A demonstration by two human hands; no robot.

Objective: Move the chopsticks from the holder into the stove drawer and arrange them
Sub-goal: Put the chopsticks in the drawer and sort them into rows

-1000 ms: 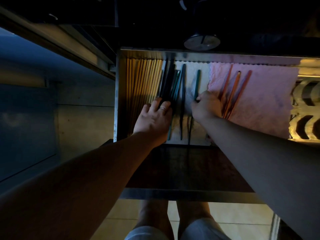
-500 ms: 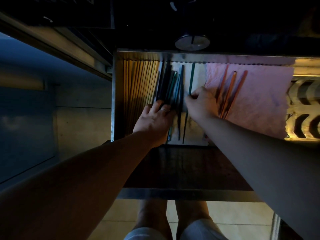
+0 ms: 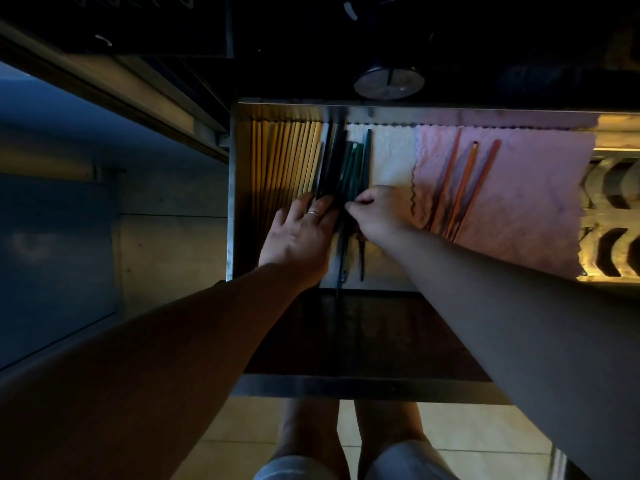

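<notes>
The open metal drawer (image 3: 231,202) holds a row of pale wooden chopsticks (image 3: 287,157) at its left. Beside them lies a bunch of dark and green chopsticks (image 3: 343,161) on a white cloth (image 3: 391,157). My left hand (image 3: 301,233), a ring on one finger, lies flat with its fingertips on the dark chopsticks' near ends. My right hand (image 3: 377,213) pinches the green chopsticks at the bunch's right side. Three orange chopsticks (image 3: 464,181) lie slanted on a pink cloth (image 3: 540,188).
A round stove knob (image 3: 388,84) sits above the drawer's back edge. The dark drawer front panel (image 3: 346,341) juts toward me, above my legs and the tiled floor (image 3: 249,438). A grey cabinet wall (image 3: 59,237) stands at left. A patterned metal part (image 3: 613,216) shows at right.
My right hand has moved left with the loose green chopstick, bringing it against the dark bunch. The left hand has stayed on the dark chopsticks.
</notes>
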